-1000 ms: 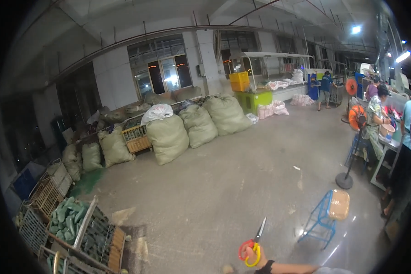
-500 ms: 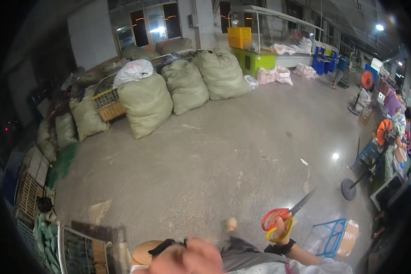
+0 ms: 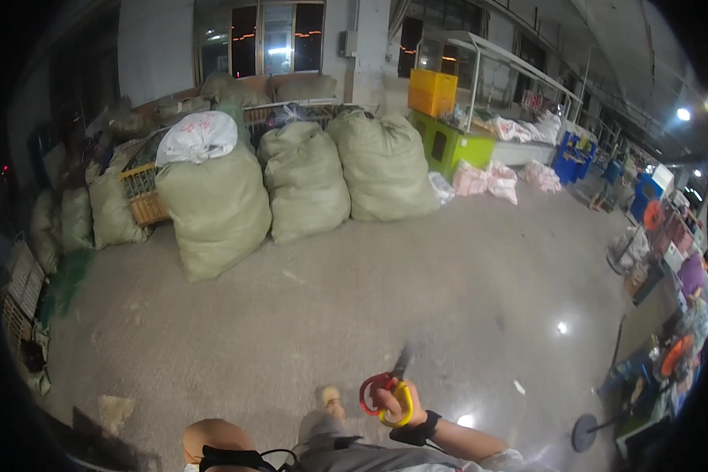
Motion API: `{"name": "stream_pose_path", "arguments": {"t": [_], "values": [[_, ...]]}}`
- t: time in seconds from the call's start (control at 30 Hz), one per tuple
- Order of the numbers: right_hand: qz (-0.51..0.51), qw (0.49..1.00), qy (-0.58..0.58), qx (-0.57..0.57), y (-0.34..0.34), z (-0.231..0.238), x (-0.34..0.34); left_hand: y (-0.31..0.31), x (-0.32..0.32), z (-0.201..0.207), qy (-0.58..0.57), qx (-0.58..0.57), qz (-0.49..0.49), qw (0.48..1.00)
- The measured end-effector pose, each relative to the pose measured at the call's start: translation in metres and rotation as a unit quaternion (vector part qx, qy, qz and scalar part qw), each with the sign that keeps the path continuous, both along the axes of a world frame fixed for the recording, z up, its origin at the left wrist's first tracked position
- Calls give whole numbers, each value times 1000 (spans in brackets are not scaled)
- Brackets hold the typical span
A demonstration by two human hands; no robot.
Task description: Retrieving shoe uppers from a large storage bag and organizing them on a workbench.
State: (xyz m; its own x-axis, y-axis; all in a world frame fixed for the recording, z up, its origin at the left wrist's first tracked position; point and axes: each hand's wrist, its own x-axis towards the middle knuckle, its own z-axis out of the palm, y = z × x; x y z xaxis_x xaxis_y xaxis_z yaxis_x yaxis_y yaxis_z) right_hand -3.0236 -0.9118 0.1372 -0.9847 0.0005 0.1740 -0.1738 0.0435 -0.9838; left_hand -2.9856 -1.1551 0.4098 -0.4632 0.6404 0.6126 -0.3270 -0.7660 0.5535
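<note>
Scissors (image 3: 407, 405), held fast in the right grip (image 3: 391, 402), had shifted to lower centre as upper-left stuffed sacks (image 3: 212, 206) loomed larger, apparently within closer reach, the left grip out of frame.

I am seeing big sacks (image 3: 303, 189) standing | white bag (image 3: 198, 138) is lying on one | yellow crate (image 3: 431, 92) is topping green cabinet (image 3: 470, 155)
</note>
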Motion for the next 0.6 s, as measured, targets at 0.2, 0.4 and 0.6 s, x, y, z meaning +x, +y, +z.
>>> {"name": "stream_pose_path", "arguments": {"t": [0.2, 0.4, 0.6], "values": [[14, 999, 21, 29, 119, -35, -235, 100, -264, -2, 127, 149, 0, 981], [-258, 961, -49, -91, 276, -58, -380, 252, -541, -23, 163, 100, 223, 956], [-355, 818, -132, 432, 434, -82, -554, 439, -819, -132, 392, -346, 341, 781]]}}
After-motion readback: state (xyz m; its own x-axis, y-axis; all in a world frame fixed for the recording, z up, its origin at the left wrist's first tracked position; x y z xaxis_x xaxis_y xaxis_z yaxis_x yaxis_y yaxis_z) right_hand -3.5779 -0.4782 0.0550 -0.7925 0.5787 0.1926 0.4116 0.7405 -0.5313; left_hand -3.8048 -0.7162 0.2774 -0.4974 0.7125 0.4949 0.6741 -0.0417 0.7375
